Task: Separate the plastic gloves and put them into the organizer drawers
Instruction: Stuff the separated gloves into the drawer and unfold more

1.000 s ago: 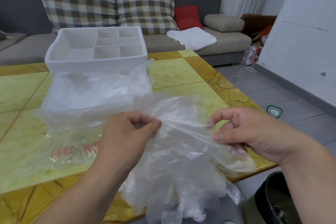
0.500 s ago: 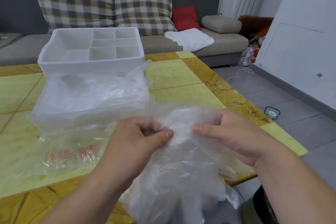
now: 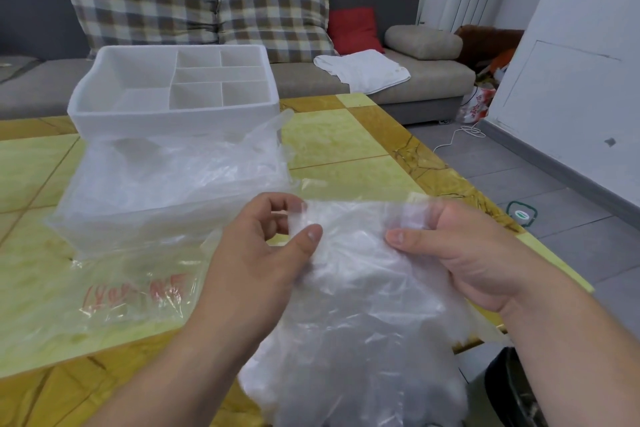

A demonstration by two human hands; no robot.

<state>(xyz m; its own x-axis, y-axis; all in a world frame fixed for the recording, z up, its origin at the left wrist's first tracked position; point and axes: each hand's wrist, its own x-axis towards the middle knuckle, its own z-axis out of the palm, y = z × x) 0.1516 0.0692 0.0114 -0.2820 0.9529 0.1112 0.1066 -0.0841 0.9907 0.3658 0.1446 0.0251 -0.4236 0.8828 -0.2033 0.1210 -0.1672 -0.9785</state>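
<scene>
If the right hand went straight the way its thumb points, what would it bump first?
The right hand would probably meet the left hand first, across the gloves both pinch; depth is unclear.

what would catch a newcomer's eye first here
Front and centre, the left hand and right hand pinch a crumpled bunch of clear plastic gloves at the near edge of the yellow table. Behind, a white divided organizer stands on it, a clear bag with red print lying in front.

We're looking at a home living room: a long grey fabric sofa (image 3: 433, 80) carries brown-and-cream checked cushions (image 3: 277, 21), a small red cushion (image 3: 353, 28) and a folded white cloth (image 3: 363, 71). Before it we have a yellow-green marble-patterned table (image 3: 346, 146).
</scene>
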